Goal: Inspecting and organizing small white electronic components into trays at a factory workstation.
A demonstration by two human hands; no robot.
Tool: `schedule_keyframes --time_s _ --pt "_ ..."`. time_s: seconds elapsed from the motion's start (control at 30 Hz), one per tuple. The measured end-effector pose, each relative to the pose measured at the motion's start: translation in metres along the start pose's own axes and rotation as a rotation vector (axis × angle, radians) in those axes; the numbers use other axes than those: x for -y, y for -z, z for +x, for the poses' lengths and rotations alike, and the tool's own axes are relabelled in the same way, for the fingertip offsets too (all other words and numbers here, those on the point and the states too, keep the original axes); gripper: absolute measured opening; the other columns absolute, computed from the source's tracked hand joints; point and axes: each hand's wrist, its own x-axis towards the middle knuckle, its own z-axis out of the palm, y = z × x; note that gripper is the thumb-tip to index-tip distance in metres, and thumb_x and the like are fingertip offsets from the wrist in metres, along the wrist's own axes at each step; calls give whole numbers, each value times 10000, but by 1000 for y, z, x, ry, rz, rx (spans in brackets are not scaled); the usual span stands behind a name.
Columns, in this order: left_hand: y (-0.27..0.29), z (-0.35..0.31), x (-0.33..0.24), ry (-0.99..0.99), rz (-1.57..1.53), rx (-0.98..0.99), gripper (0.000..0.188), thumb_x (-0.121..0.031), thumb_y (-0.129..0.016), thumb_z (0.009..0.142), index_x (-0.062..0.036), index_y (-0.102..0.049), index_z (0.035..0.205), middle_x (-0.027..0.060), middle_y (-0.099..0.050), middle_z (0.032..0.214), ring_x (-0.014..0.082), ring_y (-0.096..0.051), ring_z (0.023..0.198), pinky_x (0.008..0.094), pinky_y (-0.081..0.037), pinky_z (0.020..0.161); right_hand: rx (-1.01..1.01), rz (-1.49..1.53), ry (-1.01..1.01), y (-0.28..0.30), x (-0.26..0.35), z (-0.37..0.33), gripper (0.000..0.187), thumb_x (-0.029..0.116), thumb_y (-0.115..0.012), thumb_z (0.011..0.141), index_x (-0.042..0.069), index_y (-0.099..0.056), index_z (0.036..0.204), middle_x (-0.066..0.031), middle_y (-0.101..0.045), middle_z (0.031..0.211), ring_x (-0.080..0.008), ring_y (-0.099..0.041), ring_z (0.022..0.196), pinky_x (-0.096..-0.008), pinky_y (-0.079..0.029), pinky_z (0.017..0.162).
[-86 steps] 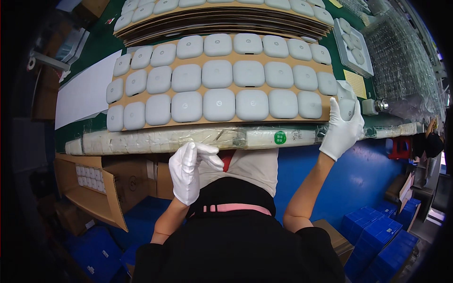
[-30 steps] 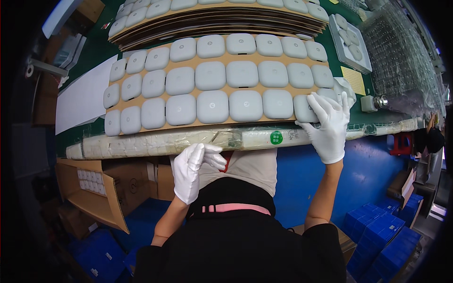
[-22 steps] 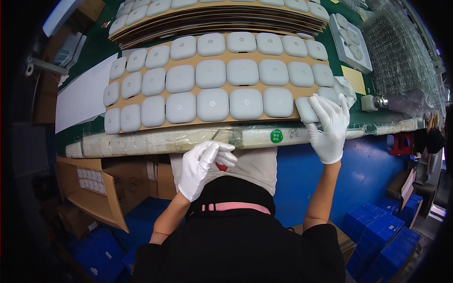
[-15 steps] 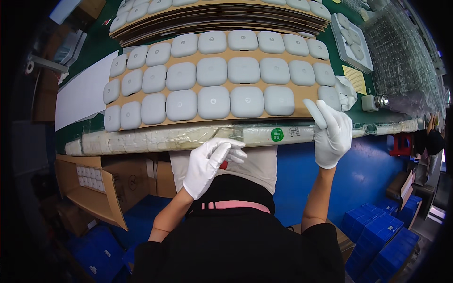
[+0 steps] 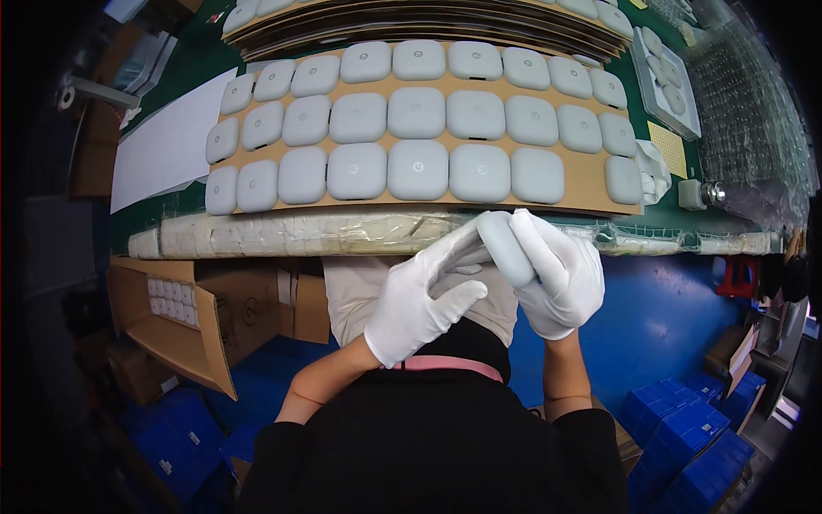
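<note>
Head cam, left one of the pair you wear. Wide fisheye, upright, aimed down and forward. Your black shirt (image 5: pixel 437 445) fills bottom centre, near the lens. Your forearms (image 5: pixel 330 374) come up from below; your left hand (image 5: pixel 411 301) and right hand (image 5: pixel 561 278) sit around frame centre. Bench (image 5: pixel 201 51) spans the upper half, farther out; cardboard stack (image 5: pixel 428 26), top centre, bends into an arc. Floor (image 5: pixel 651 317) shows lower right, below bench level. Corners black.
</note>
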Motion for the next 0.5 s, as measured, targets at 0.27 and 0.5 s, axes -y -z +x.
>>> schedule_keyframes --time_s 0.27,0.5 --pt "-4 -4 -11 46 72 -68 508 -51 -681 876 42 -501 1341 152 -631 1233 192 -626 1070 303 -499 949 66 85 31 -6 6 0 553 104 -776 610 141 -678 1153 -101 -640 1230 -173 -631 771 -302 -494 661" --pt "3 -9 -9 193 59 -133 369 -31 -663 897 42 -565 1246 120 -662 1127 141 -613 940 276 -504 862 -89 184 15 -27 4 -15 731 90 -840 621 124 -571 1300 -137 -596 1302 -207 -651 858 -308 -514 721"
